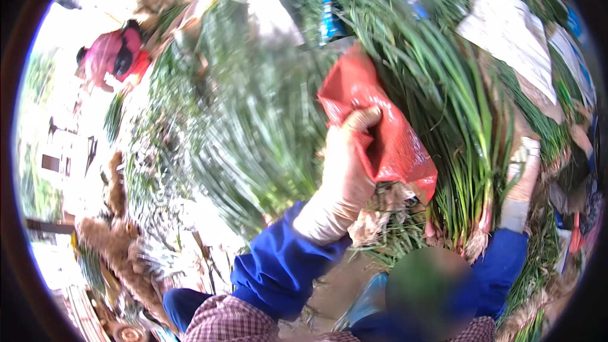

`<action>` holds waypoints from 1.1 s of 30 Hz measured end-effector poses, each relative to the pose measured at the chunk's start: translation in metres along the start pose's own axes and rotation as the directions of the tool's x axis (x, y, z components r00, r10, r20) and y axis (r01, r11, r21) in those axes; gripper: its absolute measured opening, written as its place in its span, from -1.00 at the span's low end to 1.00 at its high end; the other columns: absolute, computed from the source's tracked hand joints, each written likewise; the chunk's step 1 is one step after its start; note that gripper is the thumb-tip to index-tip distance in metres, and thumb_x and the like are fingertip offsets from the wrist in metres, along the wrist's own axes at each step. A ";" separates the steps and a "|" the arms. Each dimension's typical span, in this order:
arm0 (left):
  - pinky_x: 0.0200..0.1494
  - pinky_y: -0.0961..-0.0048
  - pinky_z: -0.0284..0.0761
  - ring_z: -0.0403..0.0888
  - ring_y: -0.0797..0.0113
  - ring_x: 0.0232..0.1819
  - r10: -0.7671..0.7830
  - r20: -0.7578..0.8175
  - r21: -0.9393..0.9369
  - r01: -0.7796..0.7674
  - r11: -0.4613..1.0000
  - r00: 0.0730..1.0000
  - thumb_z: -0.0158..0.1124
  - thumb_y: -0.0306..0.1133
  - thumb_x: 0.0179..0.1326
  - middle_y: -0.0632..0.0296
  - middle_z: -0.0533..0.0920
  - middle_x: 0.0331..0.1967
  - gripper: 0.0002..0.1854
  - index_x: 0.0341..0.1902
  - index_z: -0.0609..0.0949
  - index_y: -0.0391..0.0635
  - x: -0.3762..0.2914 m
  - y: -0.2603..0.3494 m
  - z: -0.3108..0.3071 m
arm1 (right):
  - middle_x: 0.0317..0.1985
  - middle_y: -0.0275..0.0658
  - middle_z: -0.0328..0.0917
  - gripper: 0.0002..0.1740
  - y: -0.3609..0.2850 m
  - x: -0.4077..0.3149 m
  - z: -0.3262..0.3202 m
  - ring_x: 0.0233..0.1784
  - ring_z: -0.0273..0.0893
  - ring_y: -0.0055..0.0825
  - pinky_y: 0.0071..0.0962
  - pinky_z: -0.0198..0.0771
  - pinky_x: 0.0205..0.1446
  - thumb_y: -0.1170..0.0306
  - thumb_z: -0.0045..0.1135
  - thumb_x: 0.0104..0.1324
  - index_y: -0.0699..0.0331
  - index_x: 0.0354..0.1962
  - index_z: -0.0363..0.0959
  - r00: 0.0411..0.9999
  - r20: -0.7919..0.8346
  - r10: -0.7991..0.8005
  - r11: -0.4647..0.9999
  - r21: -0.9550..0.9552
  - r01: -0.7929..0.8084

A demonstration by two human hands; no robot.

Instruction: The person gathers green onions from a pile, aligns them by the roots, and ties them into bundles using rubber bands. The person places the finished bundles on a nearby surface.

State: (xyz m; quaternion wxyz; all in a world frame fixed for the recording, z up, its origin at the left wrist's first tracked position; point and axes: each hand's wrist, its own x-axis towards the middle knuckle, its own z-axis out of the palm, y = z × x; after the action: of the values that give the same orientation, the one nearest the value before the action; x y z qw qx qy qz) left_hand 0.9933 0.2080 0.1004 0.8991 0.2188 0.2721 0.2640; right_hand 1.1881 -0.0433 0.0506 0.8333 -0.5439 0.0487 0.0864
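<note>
My left hand (344,180), in a pale glove, pinches a crumpled red woven-plastic sheet (380,123), thumb on top. Beneath and beyond the sheet spread long green onions (456,118), their pinkish bases and pale roots toward me. My right hand (520,175), also in a pale glove, is at the right side of these onions, with a few leaves crossing in front of it. Its fingers are partly hidden, so their grip cannot be made out. Left of my left hand lies another large heap of green onions (256,142), blurred by motion.
White sheets (510,33) and blue printed packaging (327,4) lie among the onions. At left, a person in pink (111,54) bends over near a brown dog-like animal (107,247). Loose green trimmings (403,237) cover the ground before me. A round blurred patch hides part of the lower view.
</note>
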 end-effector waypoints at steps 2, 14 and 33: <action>-0.15 0.33 0.57 0.60 0.28 -0.29 0.071 0.034 -0.018 -0.071 0.997 0.997 0.22 -0.43 0.09 0.16 0.60 -0.32 -0.74 -0.13 0.51 -0.21 -0.029 0.062 -0.013 | -0.72 -0.64 -0.09 -0.61 -0.017 -0.043 0.057 -0.71 -0.14 -0.82 -0.62 -0.19 -0.61 0.42 0.07 0.26 -0.01 -0.64 0.06 0.995 0.076 -0.057 0.989 0.138 0.046; -0.11 0.33 0.61 0.61 0.25 -0.23 0.372 0.125 0.057 -0.381 0.923 0.920 0.02 -0.49 0.25 0.13 0.60 -0.22 -0.62 0.15 0.41 -0.26 -0.055 0.302 -0.297 | -0.50 -0.31 0.50 -0.95 0.182 -0.130 0.213 -0.55 0.40 -0.56 -0.57 0.36 -0.51 0.47 0.10 0.20 0.22 -0.40 0.40 0.887 0.303 0.348 0.937 -0.136 -0.321; -0.08 0.43 0.39 0.45 0.40 -0.15 0.336 -0.380 0.544 -0.085 0.835 0.862 0.33 0.04 0.09 0.17 0.54 -0.02 -0.33 0.20 0.47 -0.10 -0.238 0.153 -0.590 | 0.23 0.00 0.30 -0.08 0.275 -0.354 0.127 0.22 0.35 -0.18 -0.37 0.29 0.23 -0.08 0.24 0.07 0.13 0.30 0.13 0.649 0.580 0.493 0.201 -0.801 0.563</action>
State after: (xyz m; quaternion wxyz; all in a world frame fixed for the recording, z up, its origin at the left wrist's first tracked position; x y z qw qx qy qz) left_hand 0.4121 0.3310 -0.1746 0.6822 0.4085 0.5107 0.3270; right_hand 0.7855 0.1492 -0.0828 0.2230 -0.8462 -0.3859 0.2921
